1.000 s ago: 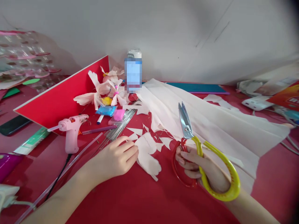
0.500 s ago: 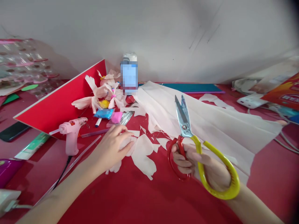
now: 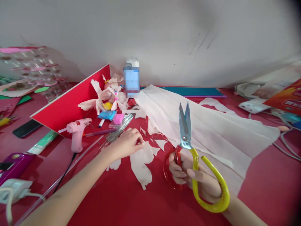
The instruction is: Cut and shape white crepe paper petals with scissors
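Note:
Scissors with one red and one yellow handle are in my right hand. Their blades point up and stand slightly apart, with no paper between them. My left hand has its fingers curled together over the upper end of a white petal-shaped paper cutout. The fingertips pinch at its edge, partly hidden from view. Another white paper piece lies beneath my left wrist. Behind the scissors spreads a large sheet of white pleated paper, with small scraps beside it.
On the left are a pink glue gun, a leaning red board, and thin metal wires. Paper flowers and clay packets sit behind. A phone stands against the wall. A white plug block lies right.
My left hand has closed its fingers and shifted slightly right on the cutout, which has turned a little. The scissors have moved slightly left and lower. The camera view has shifted.

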Tool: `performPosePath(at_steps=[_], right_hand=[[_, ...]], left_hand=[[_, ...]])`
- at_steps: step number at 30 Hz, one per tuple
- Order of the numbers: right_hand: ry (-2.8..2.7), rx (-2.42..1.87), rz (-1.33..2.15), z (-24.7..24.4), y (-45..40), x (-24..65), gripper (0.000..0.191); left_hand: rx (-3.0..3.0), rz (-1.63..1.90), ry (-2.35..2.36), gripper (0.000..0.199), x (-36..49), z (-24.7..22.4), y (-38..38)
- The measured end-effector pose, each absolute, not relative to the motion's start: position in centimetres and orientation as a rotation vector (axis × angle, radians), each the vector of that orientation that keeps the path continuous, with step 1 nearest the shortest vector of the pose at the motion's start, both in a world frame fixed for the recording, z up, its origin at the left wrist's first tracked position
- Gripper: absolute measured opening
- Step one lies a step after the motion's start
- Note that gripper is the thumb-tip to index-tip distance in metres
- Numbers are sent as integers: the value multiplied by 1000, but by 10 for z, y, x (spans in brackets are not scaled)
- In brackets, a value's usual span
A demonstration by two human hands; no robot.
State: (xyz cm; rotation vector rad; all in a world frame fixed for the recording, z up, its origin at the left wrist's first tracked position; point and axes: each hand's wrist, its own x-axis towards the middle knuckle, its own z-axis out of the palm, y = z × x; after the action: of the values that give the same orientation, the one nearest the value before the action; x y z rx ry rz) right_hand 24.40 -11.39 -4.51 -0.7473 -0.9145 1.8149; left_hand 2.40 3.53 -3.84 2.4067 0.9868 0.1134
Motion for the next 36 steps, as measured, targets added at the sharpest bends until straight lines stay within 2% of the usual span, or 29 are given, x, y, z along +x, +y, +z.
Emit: performPosePath(at_steps=[6, 8, 10, 16, 20, 24, 26, 29, 32, 36], right_hand=[[-606, -673, 2032, -47, -128, 236, 31], [-620, -676, 2012, -47, -129, 236, 32], [-688, -674, 1968, -48, -129, 236, 31], [-808, -692, 1873, -50, -129, 232, 30], [-778, -674, 1850, -50, -131, 229, 27], [-722, -667, 1871, -49, -132, 229, 25], [-745, -671, 1859, -48, -132, 229, 26], [-812, -702, 1840, -48, -134, 229, 28], [-874, -771, 1813, -50, -136, 229, 35], [-994, -1002, 1560, -47, -135, 226, 28]], left_hand=[[2511, 182, 1197, 29, 16, -28, 17], [2656, 201, 1224, 21, 14, -20, 0], [2797, 153, 1102, 10, 11, -13, -20], [2894, 204, 831, 24, -16, -25, -56], [2641, 398, 1131, 23, -25, -43, -56], [2447, 492, 1470, 40, -18, -58, -63], [2320, 505, 1478, 38, -13, -61, -66], [2043, 509, 1451, 24, -8, -54, -65], [1604, 493, 1299, 27, -3, -36, -61], [1049, 458, 1103, 28, 6, -13, -54]])
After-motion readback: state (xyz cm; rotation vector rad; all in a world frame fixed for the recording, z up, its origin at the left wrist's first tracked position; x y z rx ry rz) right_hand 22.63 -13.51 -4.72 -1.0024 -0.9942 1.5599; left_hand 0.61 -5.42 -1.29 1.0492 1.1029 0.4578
